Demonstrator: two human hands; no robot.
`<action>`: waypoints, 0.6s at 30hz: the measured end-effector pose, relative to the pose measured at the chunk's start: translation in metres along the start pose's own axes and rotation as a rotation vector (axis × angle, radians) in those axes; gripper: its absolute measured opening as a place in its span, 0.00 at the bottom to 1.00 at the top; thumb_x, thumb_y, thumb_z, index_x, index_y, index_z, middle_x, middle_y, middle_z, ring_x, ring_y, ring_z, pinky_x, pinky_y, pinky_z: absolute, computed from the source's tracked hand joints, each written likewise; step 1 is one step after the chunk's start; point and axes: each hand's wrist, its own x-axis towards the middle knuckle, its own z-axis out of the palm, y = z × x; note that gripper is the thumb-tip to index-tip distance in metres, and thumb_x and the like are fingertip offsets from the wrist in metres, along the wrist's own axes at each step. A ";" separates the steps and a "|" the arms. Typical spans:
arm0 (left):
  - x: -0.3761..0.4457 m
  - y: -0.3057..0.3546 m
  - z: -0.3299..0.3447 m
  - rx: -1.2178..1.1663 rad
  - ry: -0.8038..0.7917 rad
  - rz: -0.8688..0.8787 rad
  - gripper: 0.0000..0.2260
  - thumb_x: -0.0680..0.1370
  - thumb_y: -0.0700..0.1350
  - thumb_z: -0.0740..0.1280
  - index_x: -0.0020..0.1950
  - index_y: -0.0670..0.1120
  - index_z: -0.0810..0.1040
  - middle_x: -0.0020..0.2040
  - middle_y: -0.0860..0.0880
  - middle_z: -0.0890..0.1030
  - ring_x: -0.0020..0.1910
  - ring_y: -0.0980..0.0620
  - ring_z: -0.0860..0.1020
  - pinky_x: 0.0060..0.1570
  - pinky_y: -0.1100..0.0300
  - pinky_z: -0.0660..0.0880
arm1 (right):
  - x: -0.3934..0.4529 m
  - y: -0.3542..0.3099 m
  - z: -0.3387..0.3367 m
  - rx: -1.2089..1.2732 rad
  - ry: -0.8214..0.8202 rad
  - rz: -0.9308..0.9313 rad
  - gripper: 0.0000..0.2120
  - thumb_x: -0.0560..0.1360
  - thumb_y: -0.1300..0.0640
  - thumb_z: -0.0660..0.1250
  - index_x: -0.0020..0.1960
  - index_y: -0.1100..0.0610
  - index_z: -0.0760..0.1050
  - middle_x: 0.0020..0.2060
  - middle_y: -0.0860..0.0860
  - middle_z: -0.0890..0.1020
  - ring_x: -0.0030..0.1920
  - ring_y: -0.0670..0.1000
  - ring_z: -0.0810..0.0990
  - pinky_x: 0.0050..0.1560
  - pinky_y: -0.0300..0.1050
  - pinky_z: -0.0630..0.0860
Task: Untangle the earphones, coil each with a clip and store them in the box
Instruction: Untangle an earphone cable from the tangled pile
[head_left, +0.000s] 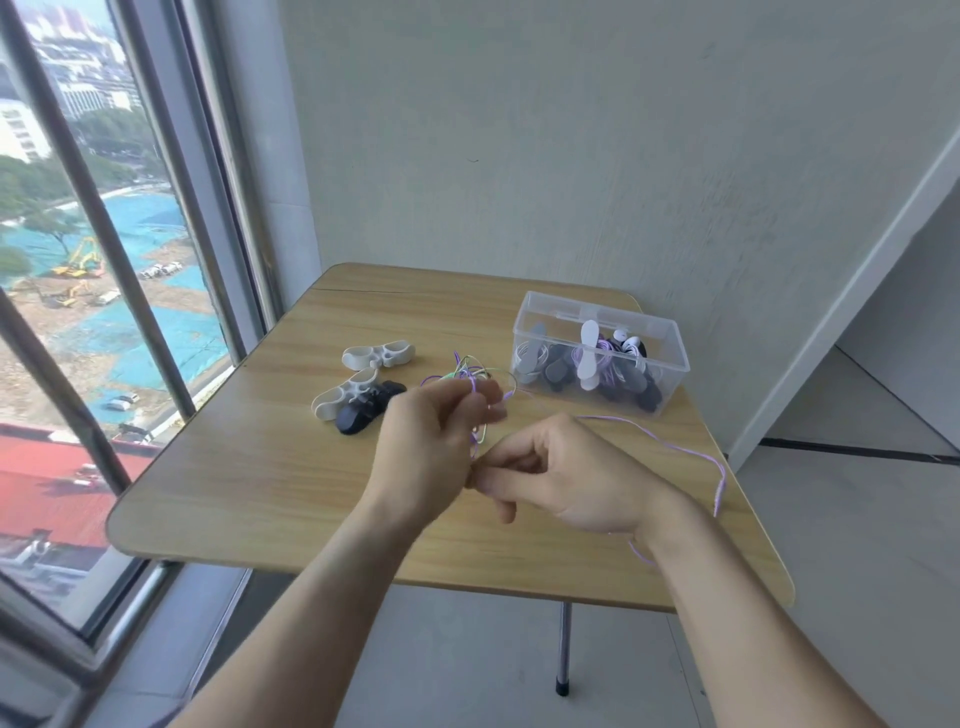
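Above the surface (260, 467), the left hand (431, 441) pinches the tangled purple-and-green earphones (470, 376) while the right hand (550, 478) has its grip closed on a purple strand trailing right. Untangling looks underway; next, I'd guess, comes teasing one cord free, then a clip (379, 354) and the box (597, 353).

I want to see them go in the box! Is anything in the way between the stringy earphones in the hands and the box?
Nothing visible blocks it. The tangled earphones are held above the table, and the clear box is open-topped, beside them. The spare clips lie on the other side.
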 end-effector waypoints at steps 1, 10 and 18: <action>-0.001 -0.001 0.001 0.109 -0.013 0.057 0.11 0.83 0.36 0.60 0.49 0.40 0.82 0.43 0.54 0.85 0.39 0.61 0.83 0.36 0.66 0.75 | 0.000 -0.002 -0.001 0.016 0.000 -0.021 0.09 0.78 0.60 0.70 0.40 0.55 0.83 0.30 0.52 0.81 0.30 0.41 0.72 0.37 0.33 0.67; -0.003 0.017 -0.013 -0.191 -0.446 -0.275 0.18 0.76 0.42 0.63 0.25 0.49 0.70 0.24 0.51 0.61 0.23 0.53 0.58 0.23 0.64 0.56 | -0.008 0.003 -0.030 0.245 0.375 -0.018 0.12 0.68 0.50 0.75 0.36 0.60 0.81 0.23 0.46 0.73 0.25 0.44 0.68 0.28 0.32 0.65; 0.006 0.019 -0.022 -0.765 -0.115 -0.284 0.18 0.82 0.41 0.51 0.32 0.49 0.63 0.29 0.47 0.70 0.30 0.47 0.77 0.28 0.58 0.63 | 0.000 0.011 -0.014 -0.046 0.316 0.029 0.15 0.78 0.48 0.70 0.41 0.59 0.82 0.24 0.45 0.75 0.26 0.43 0.68 0.29 0.34 0.65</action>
